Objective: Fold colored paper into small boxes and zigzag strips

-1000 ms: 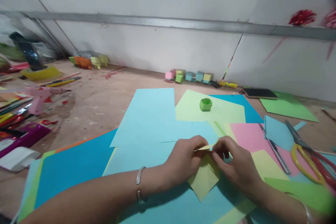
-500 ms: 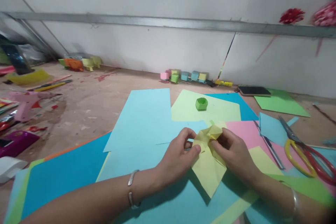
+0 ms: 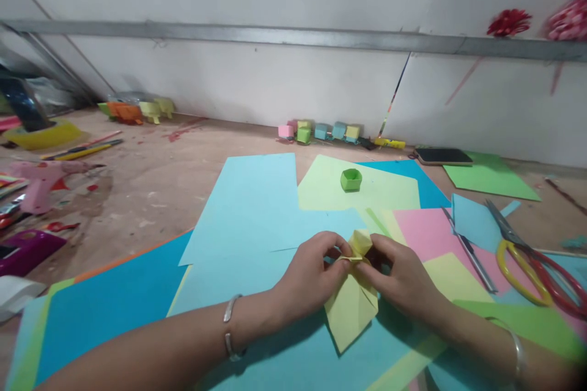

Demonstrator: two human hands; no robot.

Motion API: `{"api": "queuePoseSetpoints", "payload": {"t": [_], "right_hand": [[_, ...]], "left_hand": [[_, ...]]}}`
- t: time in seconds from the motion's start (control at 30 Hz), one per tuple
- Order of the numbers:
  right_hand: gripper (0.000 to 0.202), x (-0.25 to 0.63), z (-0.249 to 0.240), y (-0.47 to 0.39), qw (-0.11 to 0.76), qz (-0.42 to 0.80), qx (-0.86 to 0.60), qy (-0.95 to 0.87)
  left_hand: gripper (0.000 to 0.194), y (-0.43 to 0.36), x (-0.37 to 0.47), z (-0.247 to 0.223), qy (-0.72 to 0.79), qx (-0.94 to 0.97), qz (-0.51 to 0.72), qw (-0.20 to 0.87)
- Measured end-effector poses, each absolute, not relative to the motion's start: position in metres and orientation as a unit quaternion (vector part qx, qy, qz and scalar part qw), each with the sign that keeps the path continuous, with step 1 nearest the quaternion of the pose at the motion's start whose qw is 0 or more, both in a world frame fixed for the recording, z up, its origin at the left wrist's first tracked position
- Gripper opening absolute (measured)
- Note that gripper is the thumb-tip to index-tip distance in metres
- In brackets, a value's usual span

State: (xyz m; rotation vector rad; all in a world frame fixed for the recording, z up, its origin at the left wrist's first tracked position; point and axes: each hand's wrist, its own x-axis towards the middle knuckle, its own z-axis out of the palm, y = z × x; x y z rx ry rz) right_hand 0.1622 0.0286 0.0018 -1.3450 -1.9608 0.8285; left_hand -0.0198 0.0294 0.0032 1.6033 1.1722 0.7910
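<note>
A partly folded yellow paper (image 3: pixel 351 314) is held over light blue sheets (image 3: pixel 257 201), its pointed flap hanging toward me. My left hand (image 3: pixel 316 266) pinches its left side between thumb and fingers. Opposite it, my right hand (image 3: pixel 398 266) grips the right side, thumb close to the left one. The paper's upper end is bent into a small raised shape between the hands. Beyond them, a small green paper box (image 3: pixel 351 180) rests on a pale green sheet (image 3: pixel 389 189).
Scissors (image 3: pixel 527 263) and a metal cutter (image 3: pixel 470 250) lie at the right on coloured sheets. A phone (image 3: pixel 443 156) lies farther back. Small paper cubes (image 3: pixel 321 131) line the wall. At the left are a pink glue gun (image 3: pixel 41 177) and yellow tape (image 3: pixel 43 134).
Both hands have drawn closer together on the yellow paper. Its lower point has swung left and slightly toward me, and its upper end is now more narrowly gathered.
</note>
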Motion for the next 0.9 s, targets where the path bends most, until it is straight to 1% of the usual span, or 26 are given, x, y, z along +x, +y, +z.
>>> {"api": "queuePoseSetpoints", "payload": {"t": [0.1,0.2,0.33,0.43,0.5,0.57,0.63,0.73,0.9], "right_hand": [[0.024,0.162,0.004,0.027,0.301,0.265,-0.506,-0.764],[0.023,0.164,0.006,0.028,0.315,0.239,-0.503,-0.768],[0.011,0.165,0.007,0.029,0.349,0.276,-0.474,-0.76],[0.01,0.165,0.007,0.028,0.372,0.295,-0.453,-0.755],[0.008,0.165,0.007,0.026,0.378,0.29,-0.455,-0.752],[0.007,0.164,0.008,0.025,0.374,0.288,-0.459,-0.753],[0.008,0.164,0.009,0.025,0.372,0.297,-0.446,-0.758],[0.009,0.162,0.012,0.026,0.378,0.327,-0.437,-0.748],[0.011,0.162,0.014,0.029,0.35,0.374,-0.501,-0.697]], "left_hand": [[0.006,0.03,-0.02,0.006,0.474,0.658,0.318,0.491],[0.013,0.03,-0.018,0.008,0.46,0.631,0.333,0.528],[0.019,0.03,-0.017,0.005,0.427,0.507,0.399,0.634],[0.032,0.031,-0.016,0.003,0.41,0.426,0.37,0.717],[0.041,0.032,-0.016,0.003,0.407,0.386,0.354,0.748],[0.048,0.032,-0.016,0.003,0.409,0.367,0.356,0.756],[0.051,0.033,-0.016,0.004,0.407,0.362,0.359,0.758],[0.049,0.033,-0.016,0.004,0.388,0.364,0.365,0.764],[0.044,0.033,-0.017,0.002,0.384,0.381,0.362,0.759]]}}
